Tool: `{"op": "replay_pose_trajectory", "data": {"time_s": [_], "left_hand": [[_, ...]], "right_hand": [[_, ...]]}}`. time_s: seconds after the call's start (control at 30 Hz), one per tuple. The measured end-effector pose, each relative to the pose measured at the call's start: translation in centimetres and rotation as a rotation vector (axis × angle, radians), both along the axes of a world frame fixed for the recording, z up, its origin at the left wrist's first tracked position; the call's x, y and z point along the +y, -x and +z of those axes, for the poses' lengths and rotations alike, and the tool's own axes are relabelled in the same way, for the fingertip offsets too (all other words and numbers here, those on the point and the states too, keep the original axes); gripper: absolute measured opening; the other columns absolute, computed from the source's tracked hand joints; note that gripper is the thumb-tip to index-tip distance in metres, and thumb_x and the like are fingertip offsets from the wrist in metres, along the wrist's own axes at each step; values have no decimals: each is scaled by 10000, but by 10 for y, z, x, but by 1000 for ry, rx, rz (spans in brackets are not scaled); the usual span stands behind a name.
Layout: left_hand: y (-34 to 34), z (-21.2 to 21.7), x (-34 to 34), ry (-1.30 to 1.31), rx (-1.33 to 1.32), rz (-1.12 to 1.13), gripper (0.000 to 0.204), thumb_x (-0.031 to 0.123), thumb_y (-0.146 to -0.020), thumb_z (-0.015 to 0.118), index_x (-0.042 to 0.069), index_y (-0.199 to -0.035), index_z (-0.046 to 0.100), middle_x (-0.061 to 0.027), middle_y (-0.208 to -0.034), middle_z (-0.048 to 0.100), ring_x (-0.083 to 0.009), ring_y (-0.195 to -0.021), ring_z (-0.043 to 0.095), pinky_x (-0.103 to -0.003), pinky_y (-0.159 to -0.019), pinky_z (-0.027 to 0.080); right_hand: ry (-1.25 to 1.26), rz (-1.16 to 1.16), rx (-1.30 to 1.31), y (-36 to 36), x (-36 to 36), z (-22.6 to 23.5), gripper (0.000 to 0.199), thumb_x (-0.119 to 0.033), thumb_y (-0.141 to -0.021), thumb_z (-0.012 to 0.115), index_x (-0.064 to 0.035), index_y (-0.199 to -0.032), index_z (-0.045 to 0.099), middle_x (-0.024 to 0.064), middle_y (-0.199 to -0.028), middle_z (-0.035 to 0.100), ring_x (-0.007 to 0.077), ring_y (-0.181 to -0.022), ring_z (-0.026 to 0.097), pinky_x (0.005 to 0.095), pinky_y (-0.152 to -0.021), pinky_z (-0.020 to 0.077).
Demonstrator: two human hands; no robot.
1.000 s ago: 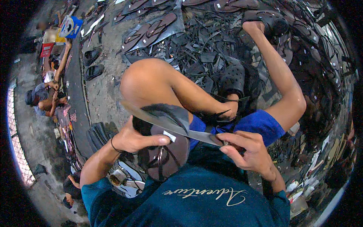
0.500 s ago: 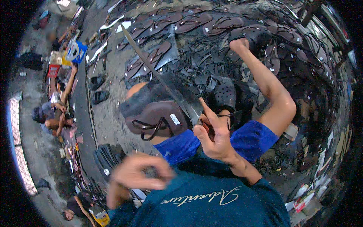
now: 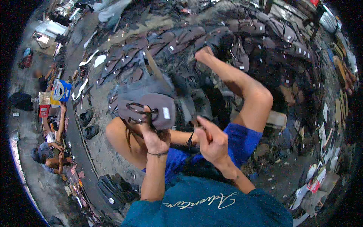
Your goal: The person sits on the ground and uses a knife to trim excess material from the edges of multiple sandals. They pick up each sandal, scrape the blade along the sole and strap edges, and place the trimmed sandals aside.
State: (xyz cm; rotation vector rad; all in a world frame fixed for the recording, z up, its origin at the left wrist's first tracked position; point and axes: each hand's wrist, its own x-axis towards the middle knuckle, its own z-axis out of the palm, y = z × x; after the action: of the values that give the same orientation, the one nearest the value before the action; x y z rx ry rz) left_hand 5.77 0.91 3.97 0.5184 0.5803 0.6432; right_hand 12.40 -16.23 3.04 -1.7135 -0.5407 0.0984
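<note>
My left hand (image 3: 155,139) is closed on a brown flip-flop (image 3: 159,101) with a small white label and a dark strap, held raised over my lap. Behind the flip-flop is a dark rubber sheet (image 3: 141,86) that sticks out past the sole's far edge. My right hand (image 3: 214,145) grips the reddish handle of a long knife (image 3: 154,69), its forefinger stretched forward. The blade slants away to the far left, blurred and partly hidden near the handle.
Rows of brown flip-flops (image 3: 189,36) curve across the ground ahead. Black shoes (image 3: 90,132) stand at the left. Stacked dark soles (image 3: 115,189) lie at the lower left. Another person (image 3: 49,155) sits at the far left, near a blue box (image 3: 61,90).
My left hand has moved from near my body up to the flip-flop and taken hold of it. The flip-flop and sheet are lifted off my leg. My view has shifted.
</note>
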Motion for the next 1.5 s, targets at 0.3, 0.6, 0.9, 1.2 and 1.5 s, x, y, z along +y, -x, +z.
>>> {"op": "replay_pose_trajectory", "data": {"time_s": [0.3, 0.6, 0.9, 1.2, 1.5], "left_hand": [[27, -11, 12, -111, 195, 42, 342, 326, -995, 583, 79, -1226, 632, -50, -1163, 669, -225, -1052, 658, -418, -929, 545], [59, -8, 3, 10, 255, -106, 367, 288, -984, 609, 33, -1248, 599, -87, -1144, 678, -238, -1027, 666, -402, -912, 546], [96, -15, -10, 9, 302, -151, 340, 216, -957, 621, 13, -1229, 599, -103, -1097, 695, -244, -948, 699, -399, -862, 586], [114, -14, -24, 86, 387, -44, 402, 286, -920, 669, 42, -1232, 602, -102, -1074, 702, -236, -936, 705, -373, -844, 585], [121, -9, -24, 38, 438, -86, 487, 357, -857, 720, 42, -1212, 610, -91, -1054, 698, -226, -939, 691, -370, -836, 584]], "right_hand": [[52, 189, 124, 2, -43, 0, 283, -134, -897, 698, -27, -1159, 685, 147, -849, 708, 189, -637, 654, 305, -605, 527], [311, 341, 159, 28, -107, 3, 310, -162, -856, 749, -52, -1142, 703, 127, -810, 699, 226, -610, 656, 339, -560, 530], [220, 451, 221, 21, -25, -1, 287, -121, -844, 675, -57, -1123, 691, 170, -835, 683, 345, -720, 678, 421, -655, 554], [190, 676, 314, 15, -28, -4, 454, -63, -777, 622, -68, -1231, 635, 214, -934, 681, 402, -832, 674, 452, -735, 551], [13, 781, 454, 16, 9, -39, 399, -53, -784, 662, 21, -1175, 658, 190, -1030, 715, 294, -900, 691, 382, -820, 541]]}}
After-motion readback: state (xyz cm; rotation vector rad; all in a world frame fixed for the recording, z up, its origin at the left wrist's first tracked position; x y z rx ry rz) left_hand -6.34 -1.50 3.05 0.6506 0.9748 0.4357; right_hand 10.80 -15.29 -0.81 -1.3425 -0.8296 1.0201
